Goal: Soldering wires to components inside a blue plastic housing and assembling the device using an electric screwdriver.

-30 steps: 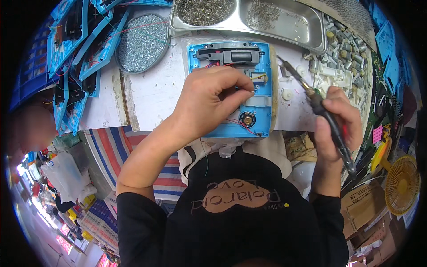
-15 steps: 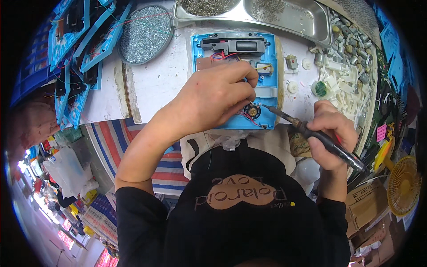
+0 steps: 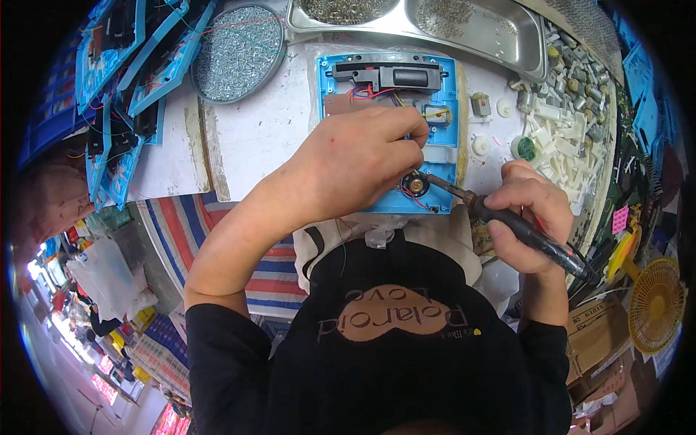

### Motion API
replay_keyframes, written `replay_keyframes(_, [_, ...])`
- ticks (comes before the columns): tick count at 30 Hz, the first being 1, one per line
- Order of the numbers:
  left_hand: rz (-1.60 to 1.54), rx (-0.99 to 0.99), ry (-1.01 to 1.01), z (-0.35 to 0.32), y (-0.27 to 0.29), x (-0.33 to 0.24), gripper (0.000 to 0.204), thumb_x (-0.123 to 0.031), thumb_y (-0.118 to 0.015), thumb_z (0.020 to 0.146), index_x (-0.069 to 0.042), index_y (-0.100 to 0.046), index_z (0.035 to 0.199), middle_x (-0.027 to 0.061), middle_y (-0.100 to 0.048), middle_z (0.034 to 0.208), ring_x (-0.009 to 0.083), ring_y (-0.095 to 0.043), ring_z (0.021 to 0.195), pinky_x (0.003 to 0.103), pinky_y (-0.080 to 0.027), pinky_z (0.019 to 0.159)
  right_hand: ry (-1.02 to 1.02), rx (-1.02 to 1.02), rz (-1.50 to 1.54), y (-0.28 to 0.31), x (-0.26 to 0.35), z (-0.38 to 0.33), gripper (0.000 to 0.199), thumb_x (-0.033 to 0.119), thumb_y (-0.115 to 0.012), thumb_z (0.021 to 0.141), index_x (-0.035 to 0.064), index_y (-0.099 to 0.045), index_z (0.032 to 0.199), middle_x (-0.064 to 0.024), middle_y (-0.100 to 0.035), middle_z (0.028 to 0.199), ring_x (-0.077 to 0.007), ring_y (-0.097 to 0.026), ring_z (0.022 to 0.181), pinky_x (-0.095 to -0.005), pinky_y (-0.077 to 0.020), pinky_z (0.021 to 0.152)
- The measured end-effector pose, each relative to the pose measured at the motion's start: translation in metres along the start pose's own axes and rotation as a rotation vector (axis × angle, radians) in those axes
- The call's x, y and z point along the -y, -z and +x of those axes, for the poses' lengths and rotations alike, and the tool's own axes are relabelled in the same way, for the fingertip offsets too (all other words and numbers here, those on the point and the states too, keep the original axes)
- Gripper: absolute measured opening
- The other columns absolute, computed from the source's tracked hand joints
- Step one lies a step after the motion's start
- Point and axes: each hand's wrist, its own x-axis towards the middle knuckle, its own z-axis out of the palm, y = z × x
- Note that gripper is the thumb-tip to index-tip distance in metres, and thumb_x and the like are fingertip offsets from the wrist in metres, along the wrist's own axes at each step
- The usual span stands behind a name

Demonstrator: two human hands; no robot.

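A blue plastic housing [image 3: 449,163] lies open on the work surface, with a black part [image 3: 388,75] across its far end and a brown circuit board [image 3: 338,104] partly under my left hand. In its near right corner sits a small round speaker [image 3: 415,185] with red wires. My left hand [image 3: 366,156] reaches over the housing, fingers pinched just above the speaker; what they hold is hidden. My right hand [image 3: 529,214] grips a soldering iron [image 3: 533,235] by its black handle. The iron's tip points left and meets the speaker's upper edge, close to my left fingertips.
A round dish of screws [image 3: 239,54] stands far left, beside stacked blue housings [image 3: 119,87] with wires. A metal tray [image 3: 500,54] with small metal parts lies at the back. Small motors [image 3: 580,80], white plastic pieces [image 3: 554,145] and a green-filled round container [image 3: 523,148] are at right.
The soldering iron's tip has moved slightly left, in to the speaker's edge beside my left fingertips. My left hand stays pinched over the housing. The whole view has shifted a little.
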Motion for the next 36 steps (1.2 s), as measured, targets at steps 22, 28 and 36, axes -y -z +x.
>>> replay_keyframes(22, [-0.005,-0.033,-0.011,-0.0005,-0.0010,0.0007,0.021,-0.001,-0.079,0.075,-0.006,-0.066,0.090,0.0064,-0.064,0.100,0.0273,-0.067,0.089,0.036,-0.055,0.074,0.019,-0.025,0.018,0.0033,0.0014,-0.0053,0.025,0.007,-0.075,0.069,0.0023,-0.070,0.093,-0.0014,-0.047,0.060,-0.0196,-0.042,0.055,-0.0339,-0.0324,0.057])
replay_keyframes(28, [-0.014,-0.032,-0.008,-0.0002,-0.0007,0.0002,0.022,-0.001,-0.080,0.074,-0.006,-0.066,0.090,0.0065,-0.064,0.100,0.0275,-0.067,0.089,0.036,-0.055,0.074,0.019,0.001,0.000,-0.0007,0.0016,-0.0004,0.025,0.007,-0.075,0.069,0.0031,-0.071,0.093,-0.0014,-0.048,0.061,-0.0201,-0.045,0.056,-0.0339,-0.0345,0.057])
replay_keyframes(36, [-0.010,-0.035,-0.008,-0.0011,-0.0014,0.0002,0.022,-0.001,-0.079,0.074,-0.006,-0.065,0.090,0.0064,-0.064,0.100,0.0275,-0.067,0.090,0.036,-0.056,0.074,0.018,-0.001,-0.007,0.0000,0.0021,-0.0001,0.025,0.006,-0.075,0.069,0.0029,-0.071,0.093,-0.0013,-0.047,0.061,-0.0201,-0.045,0.056,-0.0337,-0.0344,0.057])
